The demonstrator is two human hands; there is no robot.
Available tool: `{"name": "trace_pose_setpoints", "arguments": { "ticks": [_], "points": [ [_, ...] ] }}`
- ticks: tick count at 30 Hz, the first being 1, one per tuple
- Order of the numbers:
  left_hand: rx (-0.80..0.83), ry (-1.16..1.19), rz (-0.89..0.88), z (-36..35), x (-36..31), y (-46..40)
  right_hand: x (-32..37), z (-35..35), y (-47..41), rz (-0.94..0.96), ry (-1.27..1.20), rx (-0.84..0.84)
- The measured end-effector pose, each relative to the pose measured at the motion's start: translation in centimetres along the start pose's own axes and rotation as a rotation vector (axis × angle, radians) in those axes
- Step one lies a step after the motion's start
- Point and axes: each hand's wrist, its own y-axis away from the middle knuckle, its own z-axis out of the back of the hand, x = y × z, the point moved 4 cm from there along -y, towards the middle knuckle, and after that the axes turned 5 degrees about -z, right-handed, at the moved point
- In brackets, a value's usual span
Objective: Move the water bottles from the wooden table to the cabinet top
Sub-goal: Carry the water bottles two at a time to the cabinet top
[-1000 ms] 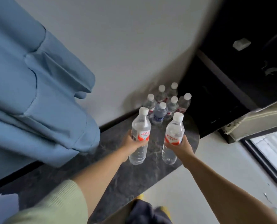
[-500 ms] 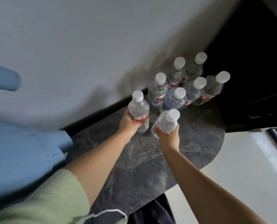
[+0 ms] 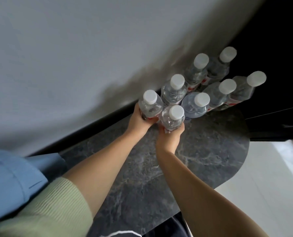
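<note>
Your left hand (image 3: 138, 122) is wrapped around the body of a clear water bottle (image 3: 150, 106) with a white cap, and your right hand (image 3: 170, 135) grasps a second bottle (image 3: 173, 118) the same way, fingers curled round its lower half. The two held bottles touch each other, upright, with the right-hand one just nearer you than the left-hand one. Whether their bases rest on the dark marbled cabinet top (image 3: 210, 151) or hang just above it, you cannot tell from this angle. Directly beyond your hands stands a cluster of six more bottles (image 3: 215, 86), packed close together against the grey wall (image 3: 74, 57), the nearest of them touching the bottles you hold. Past your left forearm, a blue cloth (image 3: 14, 182) lies at the near end of the cabinet top, by your pale green sleeve (image 3: 48, 211).
</note>
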Motion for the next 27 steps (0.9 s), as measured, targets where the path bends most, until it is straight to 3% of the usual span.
{"name": "trace_pose_setpoints", "arguments": {
  "ticks": [6, 9, 16, 27],
  "points": [
    [0.04, 0.015, -0.023, -0.1, -1.3, 0.5, 0.9, 1.0, -0.3, 0.016, 0.105, 0.086],
    [0.006, 0.053, 0.076, 0.1, -0.7, 2.0, 0.6, 1.9, 0.3, 0.03, 0.15, 0.163],
    [0.043, -0.11, 0.217, 0.7, -1.7, 8.9, -0.3, 8.8, 3.5, 0.064, 0.322, 0.218],
    [0.178, -0.24, -0.053, 0.9, -15.8, 16.6, 9.0, 19.1, 10.3, 0.295, 0.615, 0.151]
  ]
}}
